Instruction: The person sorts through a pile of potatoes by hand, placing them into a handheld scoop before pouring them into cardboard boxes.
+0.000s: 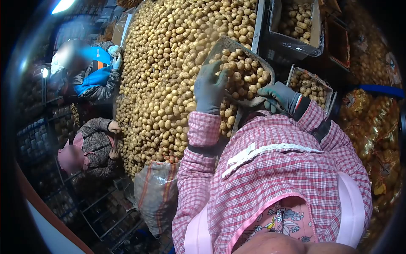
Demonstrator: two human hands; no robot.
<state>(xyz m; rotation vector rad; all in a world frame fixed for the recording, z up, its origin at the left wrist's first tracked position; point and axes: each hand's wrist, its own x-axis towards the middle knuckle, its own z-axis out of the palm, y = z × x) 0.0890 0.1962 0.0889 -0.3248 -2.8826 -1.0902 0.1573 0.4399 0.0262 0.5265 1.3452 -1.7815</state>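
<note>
A dark, shallow, scoop-shaped tray (253, 102) full of potatoes (243, 67) rests in front of me, beside a large heap of loose potatoes (169, 72). My left hand (209, 86), in a grey-green glove, reaches over the tray's left side. Its thumb and fingers are apart, next to the potatoes; nothing shows in its grasp. My right hand (282, 96), gloved the same way, has its fingers closed on the tray's near right rim. Part of that grip is hidden under the hand.
Boxes of potatoes (313, 86) stand at the right, with a larger lined box (296, 46) behind. Filled net bags (368, 139) are stacked far right. A potato sack (156, 197) stands lower left. Two people (99, 146) work along the heap's left edge.
</note>
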